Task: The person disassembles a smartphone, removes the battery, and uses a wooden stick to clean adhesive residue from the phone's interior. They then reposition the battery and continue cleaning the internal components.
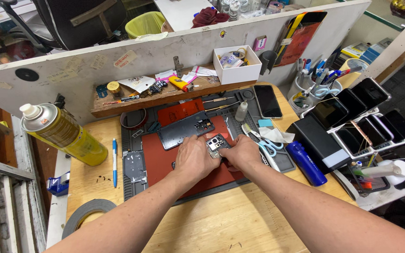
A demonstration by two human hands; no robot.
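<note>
Both forearms converge on opened phone [215, 146] betw. hands, L hand [192, 158] & R hand [243, 153] fingers curled gripping its sides, long axis running away from camera on red mat [158, 159].

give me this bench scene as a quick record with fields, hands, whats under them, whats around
left hand: left hand rests on the opened phone
right hand: right hand grips the phone's right edge
surface: red mat on a grey work mat
above the hands: detached back cover
left side: yellow spray can, blue pen, tape roll
right side: scissors, blue bottle, rack of phones
</note>
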